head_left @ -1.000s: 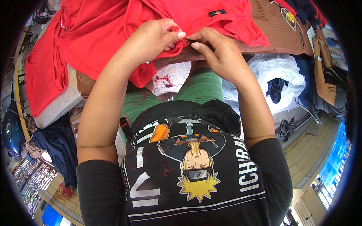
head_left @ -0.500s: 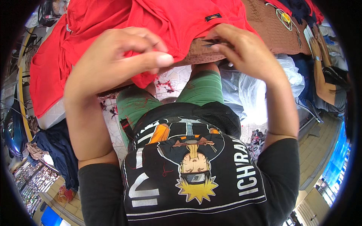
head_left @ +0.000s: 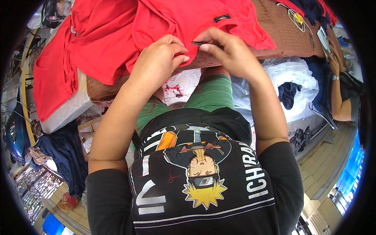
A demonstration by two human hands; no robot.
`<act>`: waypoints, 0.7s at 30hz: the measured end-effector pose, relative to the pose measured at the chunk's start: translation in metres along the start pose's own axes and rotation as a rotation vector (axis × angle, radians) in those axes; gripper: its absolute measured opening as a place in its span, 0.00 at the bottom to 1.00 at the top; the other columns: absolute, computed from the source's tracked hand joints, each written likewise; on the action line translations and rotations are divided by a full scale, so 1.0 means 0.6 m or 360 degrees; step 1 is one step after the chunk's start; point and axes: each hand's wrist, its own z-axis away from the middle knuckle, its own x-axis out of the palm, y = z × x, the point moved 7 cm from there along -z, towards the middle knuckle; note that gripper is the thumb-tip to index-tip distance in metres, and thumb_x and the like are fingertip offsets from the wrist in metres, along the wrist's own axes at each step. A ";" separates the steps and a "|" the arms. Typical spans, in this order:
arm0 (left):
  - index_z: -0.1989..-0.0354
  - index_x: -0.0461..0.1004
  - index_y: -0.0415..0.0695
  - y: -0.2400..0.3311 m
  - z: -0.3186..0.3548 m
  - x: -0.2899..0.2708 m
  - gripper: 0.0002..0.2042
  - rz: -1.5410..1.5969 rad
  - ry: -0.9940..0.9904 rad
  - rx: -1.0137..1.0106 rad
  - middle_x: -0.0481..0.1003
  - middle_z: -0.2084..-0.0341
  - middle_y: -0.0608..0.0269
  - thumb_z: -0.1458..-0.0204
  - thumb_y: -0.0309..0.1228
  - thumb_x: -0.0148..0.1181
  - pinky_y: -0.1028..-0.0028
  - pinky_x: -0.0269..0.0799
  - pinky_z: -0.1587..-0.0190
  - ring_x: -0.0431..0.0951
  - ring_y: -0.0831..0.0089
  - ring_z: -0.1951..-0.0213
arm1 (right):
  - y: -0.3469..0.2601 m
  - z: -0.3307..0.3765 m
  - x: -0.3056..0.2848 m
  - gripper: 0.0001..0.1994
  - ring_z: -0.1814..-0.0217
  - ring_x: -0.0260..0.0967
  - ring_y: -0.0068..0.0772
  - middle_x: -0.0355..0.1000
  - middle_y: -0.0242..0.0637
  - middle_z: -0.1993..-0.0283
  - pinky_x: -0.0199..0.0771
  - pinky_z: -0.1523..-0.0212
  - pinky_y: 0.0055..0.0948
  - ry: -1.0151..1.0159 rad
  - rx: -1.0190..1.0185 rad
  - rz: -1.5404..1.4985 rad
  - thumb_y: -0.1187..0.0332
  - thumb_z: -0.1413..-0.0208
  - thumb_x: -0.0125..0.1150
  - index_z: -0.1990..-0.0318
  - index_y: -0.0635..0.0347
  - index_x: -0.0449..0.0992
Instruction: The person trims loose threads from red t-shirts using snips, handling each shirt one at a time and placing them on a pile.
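A red garment [head_left: 105, 43] with a small dark label lies spread over the brown padded table top. My left hand [head_left: 160, 56] pinches the garment's near edge between thumb and fingertips. Close beside it on the right, my right hand [head_left: 231, 51] is closed around small dark thread snips [head_left: 197, 43]. Their pointed blades face left, toward the pinched cloth, and the rest of the tool is hidden in my fingers. I cannot tell whether the blades touch the cloth.
A clear plastic bag [head_left: 301, 74] with dark cloth stands right of my knees. A yellow-and-white cord [head_left: 297, 19] lies on the table. At the far right, another person's hand [head_left: 334, 64] is beside a white phone-like object [head_left: 324, 39]. Red thread scraps [head_left: 174, 91] litter the floor.
My hands have come closer together, the left moving right and the right moving left. The garment's near edge has shifted and now lies flatter along the table edge.
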 end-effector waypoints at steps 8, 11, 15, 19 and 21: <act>0.65 0.76 0.38 -0.019 -0.001 0.004 0.07 0.0535 -0.0096 -0.0393 0.79 0.75 0.54 0.46 0.29 0.59 0.71 0.75 0.69 0.82 0.67 0.72 | 0.028 0.007 0.035 0.09 0.57 0.70 0.20 0.75 0.34 0.61 0.71 0.55 0.24 -0.0020 0.0075 -0.0269 0.72 0.40 0.55 0.54 0.65 0.73; 0.65 0.74 0.38 -0.028 -0.001 0.006 0.06 0.0670 -0.0074 -0.0411 0.79 0.75 0.54 0.44 0.28 0.57 0.72 0.76 0.70 0.82 0.69 0.72 | 0.032 0.012 0.035 0.10 0.56 0.70 0.20 0.74 0.33 0.60 0.71 0.54 0.23 -0.0059 0.0046 -0.0350 0.72 0.40 0.55 0.53 0.65 0.73; 0.64 0.72 0.37 -0.026 -0.002 0.004 0.06 0.0666 -0.0077 -0.0413 0.79 0.75 0.54 0.42 0.28 0.54 0.72 0.76 0.70 0.83 0.67 0.71 | 0.032 0.018 0.029 0.11 0.56 0.69 0.20 0.73 0.32 0.59 0.71 0.54 0.23 -0.0104 0.0068 -0.0422 0.71 0.39 0.54 0.52 0.65 0.72; 0.63 0.71 0.37 -0.025 -0.002 0.002 0.06 0.0674 -0.0074 -0.0445 0.79 0.74 0.53 0.41 0.28 0.53 0.72 0.76 0.70 0.83 0.67 0.70 | 0.021 0.021 0.026 0.11 0.58 0.69 0.20 0.72 0.32 0.60 0.72 0.56 0.22 -0.0096 -0.0066 -0.0343 0.72 0.40 0.55 0.52 0.65 0.72; 0.62 0.71 0.37 -0.025 -0.002 0.003 0.06 0.0666 -0.0078 -0.0440 0.79 0.74 0.53 0.41 0.28 0.53 0.72 0.76 0.70 0.83 0.67 0.70 | 0.019 0.021 0.029 0.11 0.59 0.69 0.20 0.72 0.32 0.61 0.73 0.57 0.22 -0.0099 -0.0047 -0.0291 0.72 0.40 0.56 0.52 0.65 0.72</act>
